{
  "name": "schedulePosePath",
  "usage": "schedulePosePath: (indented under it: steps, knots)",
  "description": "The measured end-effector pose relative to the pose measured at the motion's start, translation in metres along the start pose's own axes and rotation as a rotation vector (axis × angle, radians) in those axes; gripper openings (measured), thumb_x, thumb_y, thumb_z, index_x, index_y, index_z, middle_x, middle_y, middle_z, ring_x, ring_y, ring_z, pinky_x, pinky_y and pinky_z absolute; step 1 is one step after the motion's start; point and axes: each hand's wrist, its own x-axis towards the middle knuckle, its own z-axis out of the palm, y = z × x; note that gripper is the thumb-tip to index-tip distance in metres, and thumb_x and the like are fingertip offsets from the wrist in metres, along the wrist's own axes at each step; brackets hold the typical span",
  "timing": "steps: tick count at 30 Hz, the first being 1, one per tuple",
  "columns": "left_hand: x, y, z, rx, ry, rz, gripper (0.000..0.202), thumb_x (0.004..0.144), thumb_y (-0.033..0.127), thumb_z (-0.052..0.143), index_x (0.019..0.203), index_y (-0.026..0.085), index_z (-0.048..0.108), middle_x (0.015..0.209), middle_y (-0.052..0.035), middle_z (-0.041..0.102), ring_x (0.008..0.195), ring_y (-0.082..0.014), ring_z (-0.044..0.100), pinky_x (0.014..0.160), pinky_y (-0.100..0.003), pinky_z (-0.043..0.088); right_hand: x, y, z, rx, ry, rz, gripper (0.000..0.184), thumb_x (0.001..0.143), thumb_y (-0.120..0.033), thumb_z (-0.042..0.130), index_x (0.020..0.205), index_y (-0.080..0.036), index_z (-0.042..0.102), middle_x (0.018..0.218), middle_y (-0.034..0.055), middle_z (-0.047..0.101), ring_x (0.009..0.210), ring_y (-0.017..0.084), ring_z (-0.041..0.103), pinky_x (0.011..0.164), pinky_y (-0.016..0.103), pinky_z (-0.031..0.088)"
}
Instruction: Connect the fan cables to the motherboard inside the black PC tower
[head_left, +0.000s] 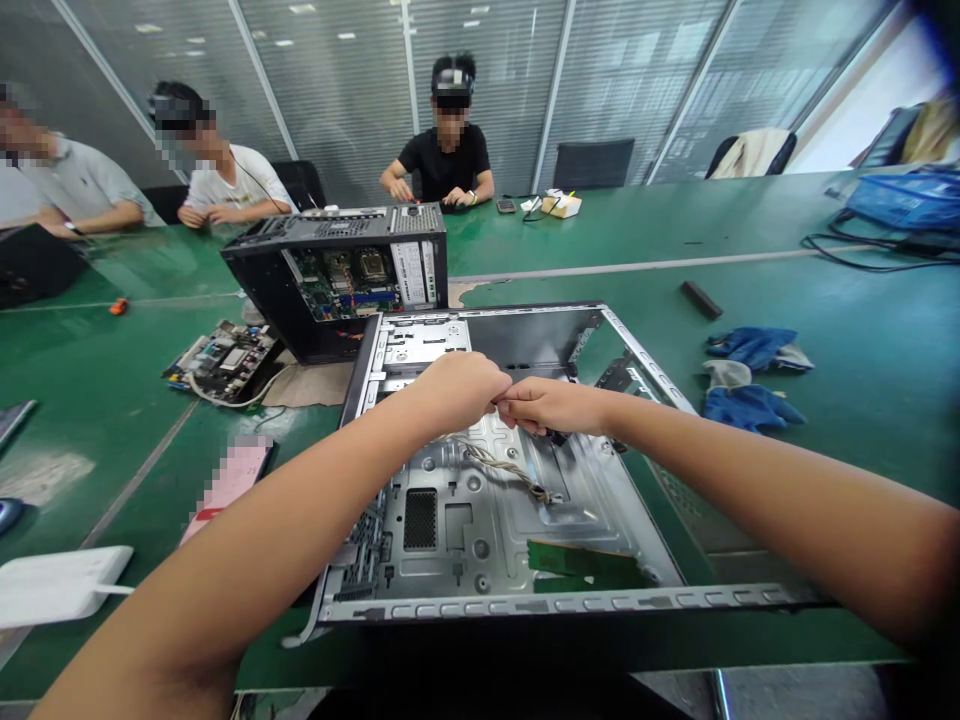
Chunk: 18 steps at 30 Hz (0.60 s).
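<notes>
An open, emptied metal computer case lies flat on the green table in front of me. My left hand and my right hand meet over its middle, both closed, fingertips touching. A twisted cable runs down from under the hands onto the case floor; what the fingers pinch is hidden. A green memory stick lies on the case floor near the front rim.
A second black case with a motherboard stands behind, a loose circuit board to its left. Blue gloves lie right, a white box and a pink card left. Three people sit across the table.
</notes>
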Motion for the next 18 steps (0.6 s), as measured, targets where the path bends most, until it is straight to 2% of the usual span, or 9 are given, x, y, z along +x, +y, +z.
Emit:
schedulePosePath:
  steps: [4, 11, 18]
  knots:
    - [0.0002, -0.0003, 0.0010, -0.001, -0.004, 0.004, 0.015, 0.085, 0.018, 0.054, 0.085, 0.018, 0.069, 0.084, -0.0072, 0.070, 0.078, -0.0187, 0.060, 0.066, -0.030, 0.041, 0.0000, -0.0016, 0.0005, -0.005, -0.003, 0.015, 0.026, 0.093, -0.030, 0.043, 0.072, -0.017, 0.052, 0.055, -0.0034, 0.043, 0.050, 0.010, 0.039, 0.051, 0.025, 0.032]
    - [0.0005, -0.0010, 0.0027, 0.052, -0.004, 0.008, 0.015, 0.084, 0.016, 0.056, 0.086, 0.019, 0.070, 0.083, -0.0062, 0.070, 0.076, -0.0173, 0.060, 0.066, -0.029, 0.041, 0.0000, -0.0009, 0.0013, 0.001, 0.006, 0.004, 0.030, 0.093, -0.035, 0.043, 0.071, -0.017, 0.052, 0.054, -0.0034, 0.043, 0.049, 0.010, 0.039, 0.049, 0.025, 0.032]
    - [-0.0018, 0.0016, -0.0032, -0.002, -0.048, -0.034, 0.017, 0.086, 0.020, 0.055, 0.088, 0.018, 0.071, 0.087, -0.0083, 0.070, 0.080, -0.0197, 0.062, 0.068, -0.031, 0.042, 0.0009, 0.0022, 0.0005, 0.019, -0.003, -0.011, 0.026, 0.089, -0.036, 0.050, 0.072, -0.018, 0.053, 0.054, -0.0036, 0.044, 0.049, 0.010, 0.039, 0.050, 0.025, 0.031]
